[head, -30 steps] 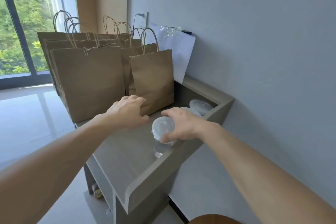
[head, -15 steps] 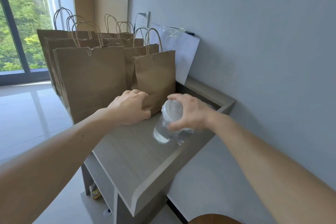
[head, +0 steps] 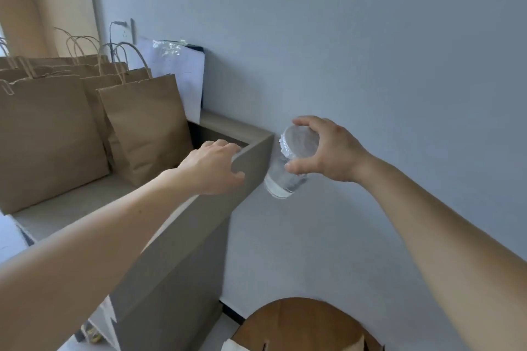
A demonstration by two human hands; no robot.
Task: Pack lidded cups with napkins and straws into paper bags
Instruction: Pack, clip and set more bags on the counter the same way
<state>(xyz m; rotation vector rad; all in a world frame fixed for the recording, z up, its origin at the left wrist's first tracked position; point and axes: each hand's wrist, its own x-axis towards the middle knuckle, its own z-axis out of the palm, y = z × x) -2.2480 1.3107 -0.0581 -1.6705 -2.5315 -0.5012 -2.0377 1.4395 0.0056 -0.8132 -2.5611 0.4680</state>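
Note:
My right hand [head: 328, 151] grips a clear lidded cup [head: 288, 168] by its lid rim, thumb below and fingers above. The cup hangs tilted in the air, just right of the grey shelf's raised end wall [head: 253, 157]. My left hand [head: 212, 168] reaches over that wall into the shelf, its fingers hidden behind the wall's top edge. Several brown paper bags with twisted handles stand on the shelf; the nearest bag [head: 145, 122] is just left of my left hand. The other cups on the shelf are hidden behind the wall.
A white sheet [head: 182, 77] with a crumpled clear plastic piece on top leans against the grey wall behind the bags. A round brown wooden surface [head: 302, 325] with a white napkin edge shows at the bottom. A wall socket with a plugged cable sits above the bags.
My right hand lifted the cup off the shelf and carried it right, past the end wall. The camera swung right and closer. My left hand shifted toward the shelf's right corner.

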